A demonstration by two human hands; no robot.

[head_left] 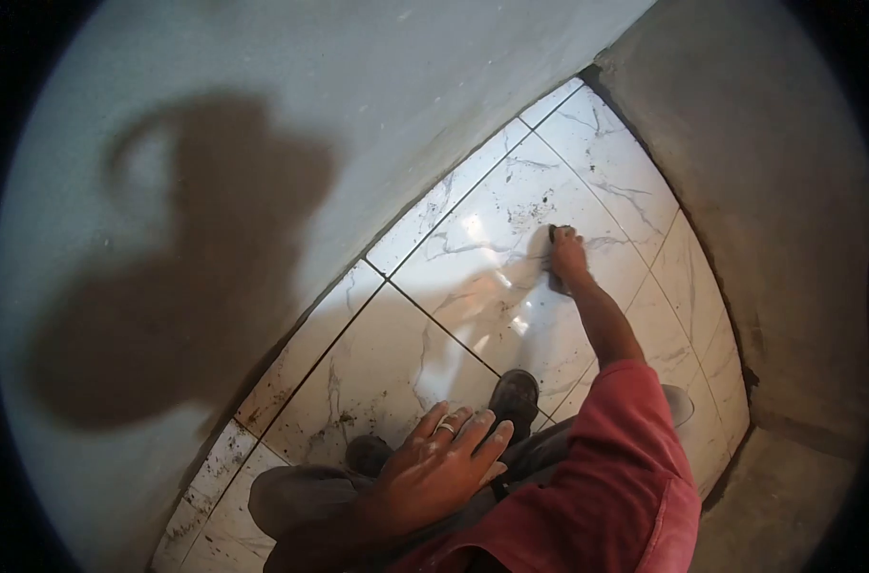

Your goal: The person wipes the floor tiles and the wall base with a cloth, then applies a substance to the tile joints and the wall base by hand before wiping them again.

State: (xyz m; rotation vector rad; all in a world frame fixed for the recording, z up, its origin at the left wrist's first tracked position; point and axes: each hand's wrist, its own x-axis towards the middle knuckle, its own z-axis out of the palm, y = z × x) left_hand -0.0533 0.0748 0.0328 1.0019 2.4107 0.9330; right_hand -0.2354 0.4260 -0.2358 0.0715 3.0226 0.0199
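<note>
My right hand [569, 256] reaches forward to the floor, its fingers wrapped round a small dark object [558, 284]. Dark ends of that object show on both sides of the hand, but its kind cannot be made out. It appears to rest on a glossy white marble-patterned tile [473, 277], where dark crumbs of dirt [533, 212] lie just beyond it. Close to my body, over my knees, is my left hand [434, 473], palm down with fingers apart and a ring on one finger. Nothing is in it, and whitish dust coats its fingers.
A grey plastered wall [377, 105] bearing my shadow rises on the left; another grey wall [750, 172] bounds the right. Dark open joints [387, 279] run between tiles. More dirt [347, 418] is scattered near my dark shoe [515, 399].
</note>
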